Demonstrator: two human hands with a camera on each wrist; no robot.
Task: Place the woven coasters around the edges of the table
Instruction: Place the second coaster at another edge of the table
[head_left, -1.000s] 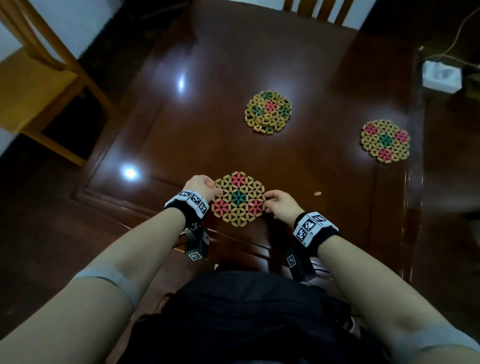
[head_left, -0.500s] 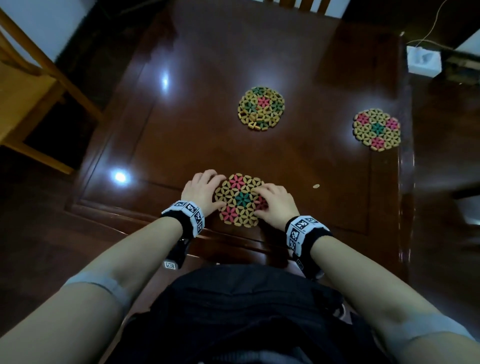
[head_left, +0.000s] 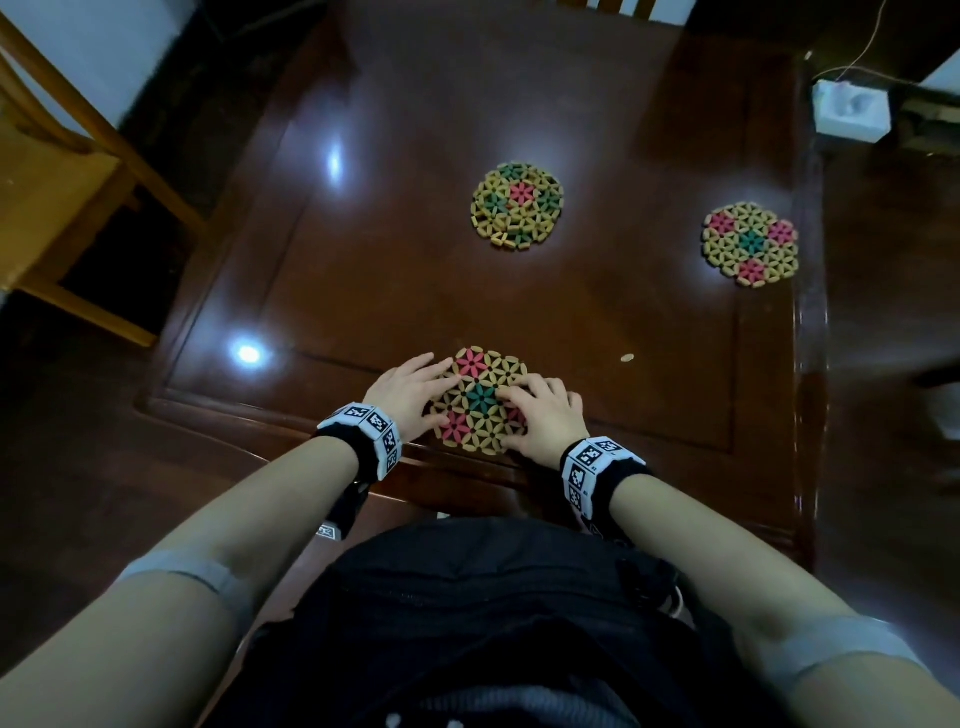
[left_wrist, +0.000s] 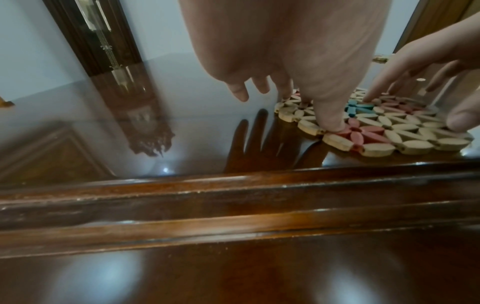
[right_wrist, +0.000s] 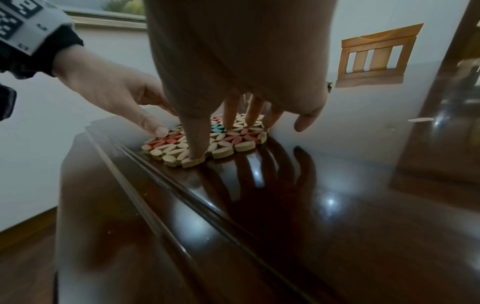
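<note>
Nearest coaster, a round woven one of tan beads with pink and teal flowers (head_left: 480, 400), lies flat just inside the near rim of the glossy dark wooden counter (head_left: 363, 260). Left hand (head_left: 408, 392) and right hand (head_left: 543, 415) press it with straight, released fingers; nothing is grasped. Risk, as judged: the polished surface lets it slide over the rim. Beyond it, a second round woven coaster (head_left: 517, 208) sits mid-counter, unplaced; a third (head_left: 750, 244) lies by the right edge. A small tan bead (head_left: 627, 357) lies between.
</note>
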